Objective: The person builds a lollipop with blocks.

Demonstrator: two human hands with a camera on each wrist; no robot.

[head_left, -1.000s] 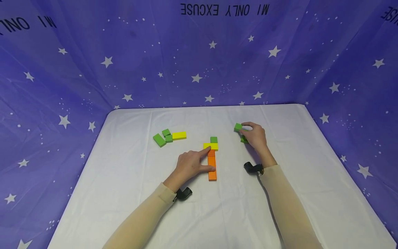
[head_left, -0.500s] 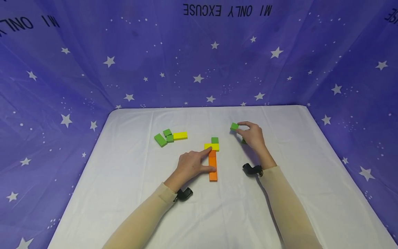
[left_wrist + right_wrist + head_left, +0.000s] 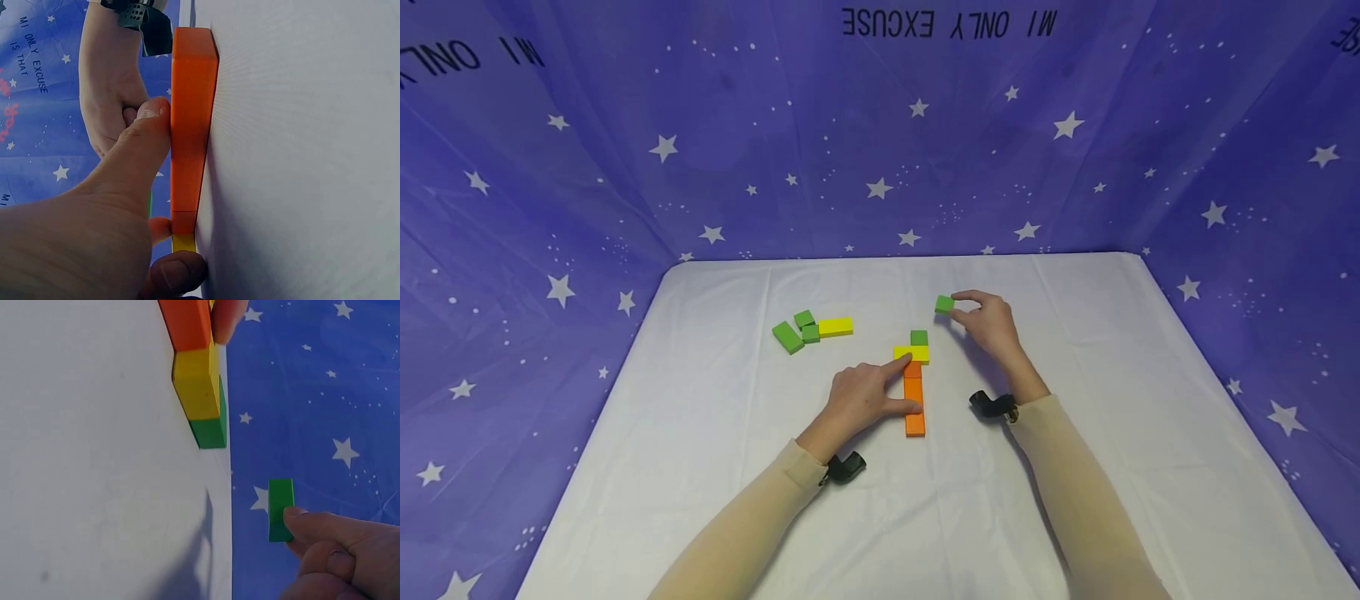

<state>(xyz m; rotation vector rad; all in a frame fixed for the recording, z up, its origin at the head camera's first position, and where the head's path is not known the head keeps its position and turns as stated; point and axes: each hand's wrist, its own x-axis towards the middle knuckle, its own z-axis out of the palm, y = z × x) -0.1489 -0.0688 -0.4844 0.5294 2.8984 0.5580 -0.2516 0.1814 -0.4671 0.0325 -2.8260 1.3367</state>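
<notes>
In the head view my left hand (image 3: 861,398) rests on a row of flat-lying blocks. Its thumb touches the long orange block (image 3: 913,392), and its index fingertip reaches the yellow block (image 3: 919,355). Between these two lies a short orange block (image 3: 912,370). A small green block (image 3: 919,337) adjoins the yellow block's far side, toward its right end. Beyond and to the right, my right hand (image 3: 996,327) pinches another green block (image 3: 944,304) between thumb and finger. The right wrist view shows this green block (image 3: 280,503) held above the table, apart from the row.
Left of the row, a loose group holds a longer green block (image 3: 787,337), two small green blocks (image 3: 804,318) and a yellow block (image 3: 836,327). The white cloth-covered table (image 3: 737,517) ends before a purple starry curtain (image 3: 820,142).
My right hand has moved left with the pinched green block, toward the row. Another green block seen beneath that hand earlier is now out of sight. My left hand stays put.
</notes>
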